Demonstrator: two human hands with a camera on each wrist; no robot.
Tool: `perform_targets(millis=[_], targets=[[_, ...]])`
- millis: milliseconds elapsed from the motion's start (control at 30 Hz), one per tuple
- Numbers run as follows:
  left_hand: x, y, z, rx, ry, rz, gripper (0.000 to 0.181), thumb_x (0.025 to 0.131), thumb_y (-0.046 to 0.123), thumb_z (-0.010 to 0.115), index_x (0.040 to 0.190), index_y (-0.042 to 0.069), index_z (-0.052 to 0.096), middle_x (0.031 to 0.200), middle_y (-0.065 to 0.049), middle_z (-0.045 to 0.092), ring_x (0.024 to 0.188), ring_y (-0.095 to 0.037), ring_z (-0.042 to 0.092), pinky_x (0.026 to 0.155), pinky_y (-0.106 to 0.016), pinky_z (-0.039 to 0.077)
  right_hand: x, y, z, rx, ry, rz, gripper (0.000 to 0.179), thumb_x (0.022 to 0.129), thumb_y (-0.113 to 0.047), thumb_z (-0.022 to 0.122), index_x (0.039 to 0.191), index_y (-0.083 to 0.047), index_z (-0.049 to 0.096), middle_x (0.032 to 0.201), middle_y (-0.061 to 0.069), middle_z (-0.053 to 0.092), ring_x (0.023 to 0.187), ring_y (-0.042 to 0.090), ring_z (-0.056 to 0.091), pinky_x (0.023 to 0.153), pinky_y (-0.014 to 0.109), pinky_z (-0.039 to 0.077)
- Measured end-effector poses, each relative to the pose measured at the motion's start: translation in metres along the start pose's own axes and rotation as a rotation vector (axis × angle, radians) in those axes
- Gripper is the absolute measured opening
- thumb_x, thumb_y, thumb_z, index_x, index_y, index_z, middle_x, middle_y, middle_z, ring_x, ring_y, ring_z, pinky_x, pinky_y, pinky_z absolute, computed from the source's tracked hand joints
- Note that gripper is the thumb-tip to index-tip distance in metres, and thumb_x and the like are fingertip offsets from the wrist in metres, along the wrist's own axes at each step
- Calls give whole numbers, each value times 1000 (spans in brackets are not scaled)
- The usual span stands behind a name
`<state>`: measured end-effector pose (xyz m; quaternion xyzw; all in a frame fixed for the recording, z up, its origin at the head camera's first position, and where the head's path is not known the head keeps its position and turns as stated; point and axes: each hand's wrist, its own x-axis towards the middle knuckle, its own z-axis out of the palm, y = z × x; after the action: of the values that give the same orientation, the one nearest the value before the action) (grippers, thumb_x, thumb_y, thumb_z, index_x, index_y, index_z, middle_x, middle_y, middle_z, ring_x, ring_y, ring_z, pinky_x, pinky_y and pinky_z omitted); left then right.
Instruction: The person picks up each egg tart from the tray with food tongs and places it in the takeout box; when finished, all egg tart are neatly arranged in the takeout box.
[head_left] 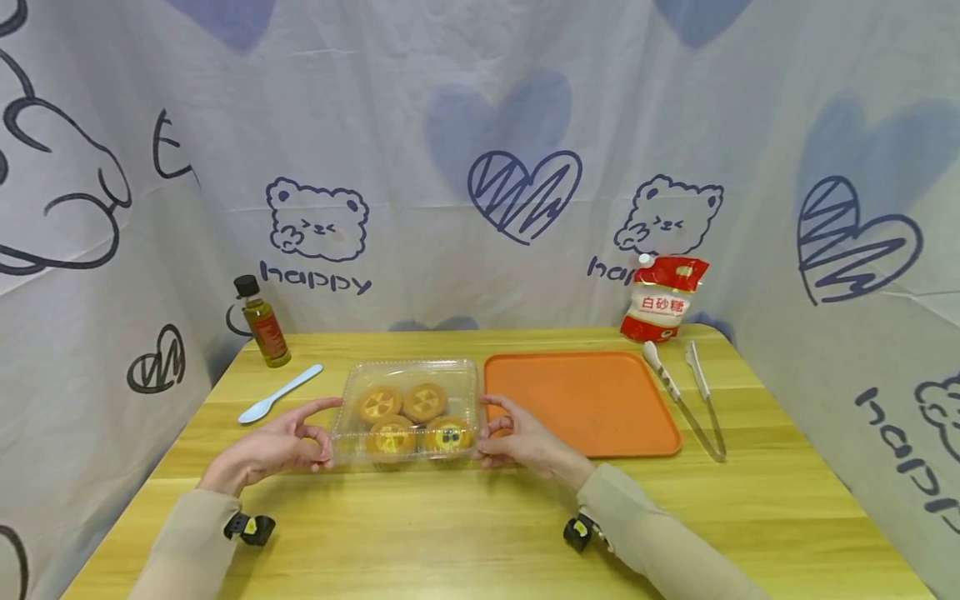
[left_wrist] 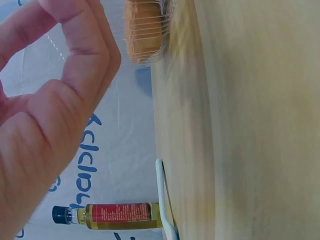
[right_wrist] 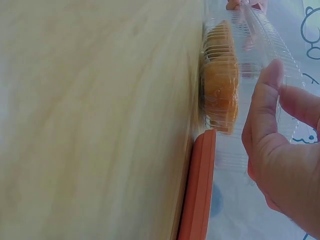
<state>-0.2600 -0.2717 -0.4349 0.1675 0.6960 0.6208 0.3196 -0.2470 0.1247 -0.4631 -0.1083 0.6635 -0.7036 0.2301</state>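
Observation:
A clear plastic box stands on the table, several round golden pastries inside it. Its clear lid lies over them. At the box's left side my left hand has curled fingers against the lid's edge; its fingertips are out of sight in the left wrist view. My right hand pinches the lid's right edge between thumb and fingers, as the right wrist view shows. One front pastry carries dark bits on yellow filling.
Right of the box lies an orange tray, with metal tongs beside it. A red and white sugar pouch stands behind. On the left are a light blue spoon and an oil bottle. Printed cloth hangs around the table.

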Motion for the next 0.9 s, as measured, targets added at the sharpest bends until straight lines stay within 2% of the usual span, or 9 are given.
perform_targets(millis=[167, 400, 500, 567, 633, 733, 900], targets=[[-1, 0, 1, -1, 9, 0, 96, 85, -12, 59, 157, 8, -1, 84, -6, 66, 83, -25, 68, 72, -29, 59, -2, -1, 2, -30, 17, 6, 78, 88, 7, 65, 153, -14, 27, 98, 9, 53, 79, 22, 70, 69, 32, 62], [-1, 5, 1, -4, 20, -3, 96, 85, -11, 60, 157, 7, -1, 88, -10, 65, 84, -27, 69, 71, -28, 59, 0, -5, 2, -36, 25, 16, 78, 89, 6, 65, 154, -15, 27, 102, 11, 52, 80, 24, 70, 72, 36, 63], [-1, 4, -2, 2, 9, -5, 94, 86, -10, 60, 157, 7, 0, 90, -11, 65, 85, -27, 68, 72, -31, 60, 1, -5, 1, -30, 20, 23, 78, 89, 5, 65, 154, -16, 27, 103, 11, 52, 81, 24, 70, 73, 37, 63], [-1, 5, -4, 44, 25, -15, 90, 88, -7, 60, 156, 7, 4, 91, -11, 65, 86, -26, 67, 75, -36, 60, 2, -5, 1, -33, 22, 24, 77, 89, 4, 65, 154, -15, 28, 104, 12, 52, 81, 24, 70, 74, 37, 63], [-2, 8, -6, 107, 68, -30, 80, 91, -2, 60, 155, 6, 13, 94, -12, 65, 88, -25, 65, 79, -42, 59, 3, -5, 0, -54, 26, 24, 74, 90, 2, 65, 153, -15, 30, 107, 13, 53, 81, 23, 70, 74, 37, 63], [0, 14, -5, 236, 194, -59, 60, 95, 7, 59, 149, 3, 32, 102, -12, 63, 95, -24, 61, 82, -47, 57, 3, -8, -4, -113, 43, 23, 67, 93, -2, 64, 151, -16, 35, 112, 15, 53, 81, 22, 70, 73, 37, 62], [11, 24, 6, 406, 438, -35, 38, 100, 17, 55, 133, -1, 52, 113, -17, 59, 102, -28, 55, 77, -39, 55, 0, -15, -16, -237, 62, 0, 53, 96, -9, 60, 146, -12, 44, 120, 20, 55, 86, 23, 68, 73, 39, 62]])
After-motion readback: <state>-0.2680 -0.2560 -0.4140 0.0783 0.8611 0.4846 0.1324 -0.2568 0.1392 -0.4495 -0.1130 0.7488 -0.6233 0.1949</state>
